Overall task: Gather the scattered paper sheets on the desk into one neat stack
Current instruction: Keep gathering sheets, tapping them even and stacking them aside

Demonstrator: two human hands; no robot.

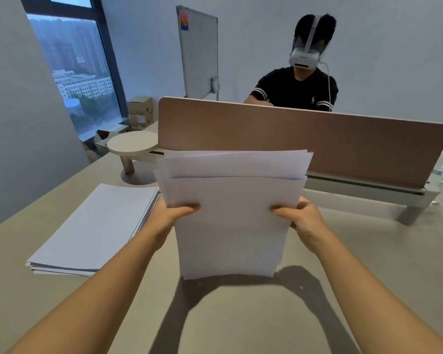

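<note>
Gripping a bundle of paper sheets (230, 221) upright, the left hand (175, 213) and right hand (301, 217) pinch its side edges, fingers curled behind, thumbs in front. Its bottom edge stands on the tabletop (356, 264) below the fingers, probably for squaring, since the top edges are uneven. A flat pile (95, 228) lies left of the left fingers; no containers hold sheets.

paper stack (95, 231) left, divider (304, 141) behind, desk (368, 264) right bare
</note>
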